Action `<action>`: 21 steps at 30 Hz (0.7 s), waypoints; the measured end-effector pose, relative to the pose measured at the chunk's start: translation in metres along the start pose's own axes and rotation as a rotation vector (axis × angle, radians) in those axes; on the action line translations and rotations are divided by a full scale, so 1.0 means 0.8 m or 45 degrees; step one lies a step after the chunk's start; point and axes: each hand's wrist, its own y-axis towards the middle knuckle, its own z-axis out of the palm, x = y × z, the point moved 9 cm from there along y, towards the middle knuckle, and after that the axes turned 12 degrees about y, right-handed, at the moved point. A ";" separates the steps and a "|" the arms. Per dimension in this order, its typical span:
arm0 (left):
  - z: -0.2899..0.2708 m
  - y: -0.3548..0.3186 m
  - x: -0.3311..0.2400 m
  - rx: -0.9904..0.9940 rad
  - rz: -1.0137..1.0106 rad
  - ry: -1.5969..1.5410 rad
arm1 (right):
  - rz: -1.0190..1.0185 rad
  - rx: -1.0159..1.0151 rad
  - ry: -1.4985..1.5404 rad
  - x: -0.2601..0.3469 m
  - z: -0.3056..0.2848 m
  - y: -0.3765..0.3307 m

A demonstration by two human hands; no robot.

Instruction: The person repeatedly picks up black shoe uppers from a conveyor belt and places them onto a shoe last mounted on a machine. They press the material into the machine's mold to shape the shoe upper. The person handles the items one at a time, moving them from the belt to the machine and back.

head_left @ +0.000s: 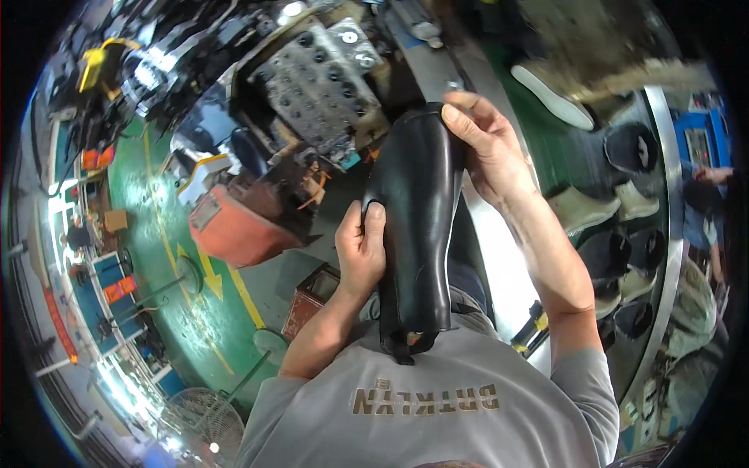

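A shiny black leather boot upper (417, 226) lies lengthwise in front of my chest, its wider, rounded end away from me. Its narrower end, with a small strap or pull tab, hangs against my grey shirt. My left hand (363, 246) is closed on the left edge, thumb on top and the other fingers mostly hidden behind. At the far right corner my right hand (493, 148) pinches the rim between thumb and fingers. The underside of the upper is out of sight.
Ahead stands a machine with a studded metal block (316, 86). An orange-red container (242, 226) is left of my hands. At right, a green conveyor (577, 175) carries several boots and pale shoe forms. A floor fan (203, 425) stands lower left; a person (706, 210) is far right.
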 end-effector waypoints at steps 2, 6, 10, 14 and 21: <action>-0.048 0.019 0.006 -0.070 -0.038 -0.104 | 0.057 0.115 0.018 -0.021 0.047 0.022; -0.150 0.057 -0.014 -0.214 -0.081 -0.337 | 0.096 0.420 -0.231 -0.045 0.170 0.061; -0.245 0.088 -0.013 -0.364 -0.032 -0.471 | -0.059 0.494 -0.396 -0.068 0.283 0.093; -0.329 0.120 -0.006 -0.485 -0.030 -0.544 | 0.323 0.689 -0.586 -0.130 0.347 0.108; -0.434 0.186 0.029 -0.529 -0.196 -0.424 | 0.560 0.793 -0.585 -0.219 0.407 0.131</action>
